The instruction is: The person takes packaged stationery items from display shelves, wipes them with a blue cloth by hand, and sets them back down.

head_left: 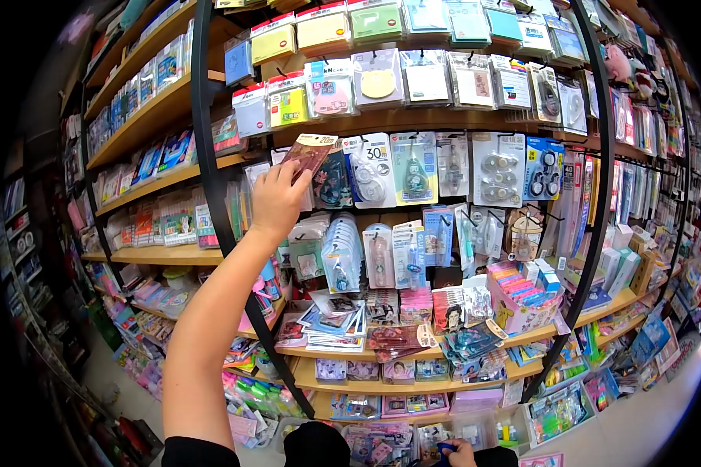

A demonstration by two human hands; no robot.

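My left hand (279,196) reaches up to the hanging rack, fingers closed on a reddish-brown correction tape pack (313,153) whose pale top edge reads 20m. The pack is tilted, in front of a dark teal pack (332,180) on the pegs. Just to the right hangs a white correction tape pack (370,171) marked 30m. Low at the bottom edge, my right hand (463,454) is curled round a small dark blue thing (446,449), partly cut off by the frame, its kind unclear.
Sticky note packs (296,35) hang in rows above. On the shelf below lie loose stacked packs (331,323), similar reddish packs (397,338) and a pink display box (522,300). Black posts (210,132) frame the rack. Clear bins (557,412) stand on the floor.
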